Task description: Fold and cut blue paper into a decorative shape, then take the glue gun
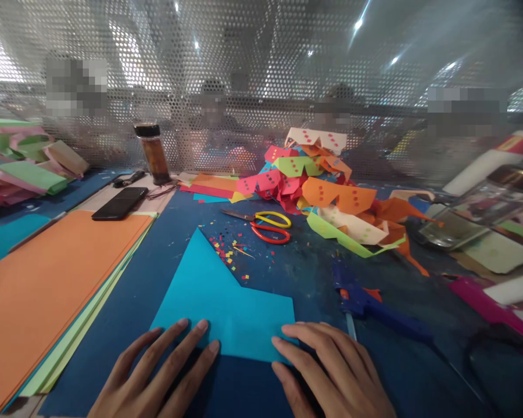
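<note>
A folded sheet of blue paper [220,313] lies on the dark blue tabletop in front of me, one corner pointing away. My left hand [157,371] rests with fingers spread, its fingertips on the paper's near left edge. At the near right corner, my right hand [331,368] touches the paper with its fingers stretched out. Beyond the paper are scissors [268,226] with one yellow and one red handle, beside a scatter of small coloured paper bits [230,252]. A blue glue gun [375,307] lies just past my right hand.
Stacked coloured paper [65,261] lies at left, with a black phone [119,204] on it. A dark-filled bottle [153,154] stands behind. Cut paper strips [340,194] pile up at back right, near a clear jar [479,203]. A perforated metal screen [253,69] closes the far side.
</note>
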### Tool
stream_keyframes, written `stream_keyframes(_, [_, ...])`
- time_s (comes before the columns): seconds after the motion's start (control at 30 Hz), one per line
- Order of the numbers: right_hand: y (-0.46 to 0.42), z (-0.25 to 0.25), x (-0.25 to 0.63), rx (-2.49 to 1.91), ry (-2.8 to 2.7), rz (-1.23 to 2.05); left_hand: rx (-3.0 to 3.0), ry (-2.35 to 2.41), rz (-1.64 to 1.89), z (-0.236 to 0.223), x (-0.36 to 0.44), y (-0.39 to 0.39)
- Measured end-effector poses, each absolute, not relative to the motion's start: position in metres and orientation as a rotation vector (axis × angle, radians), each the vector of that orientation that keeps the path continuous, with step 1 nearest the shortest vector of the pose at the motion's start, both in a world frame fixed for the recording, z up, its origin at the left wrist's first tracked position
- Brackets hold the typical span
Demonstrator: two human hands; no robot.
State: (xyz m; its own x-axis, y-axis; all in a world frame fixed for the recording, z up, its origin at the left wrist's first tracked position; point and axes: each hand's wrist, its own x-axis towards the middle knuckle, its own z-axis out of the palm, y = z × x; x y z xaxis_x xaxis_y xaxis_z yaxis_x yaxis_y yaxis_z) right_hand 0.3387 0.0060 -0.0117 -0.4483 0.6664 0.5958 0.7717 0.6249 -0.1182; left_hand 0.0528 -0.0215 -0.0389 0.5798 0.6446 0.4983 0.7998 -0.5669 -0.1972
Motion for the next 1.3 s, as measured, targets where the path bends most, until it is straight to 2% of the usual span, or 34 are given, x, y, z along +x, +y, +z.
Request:
stream_keyframes(0.37, [0.005,-0.010,0.275,-0.979,-2.098,-0.117,-2.373,-0.996,-0.523,-0.018,0.057,-0.013])
stream_keyframes(0.83, [0.013,-0.006,0.257,-1.199,-2.228,-0.026,-2.388,-1.019,-0.491,-0.017,0.056,-0.014])
stream_keyframes(1.3, [0.012,-0.009,0.256,-1.279,-2.098,0.131,-2.397,-1.038,-0.515,-0.021,0.054,-0.016])
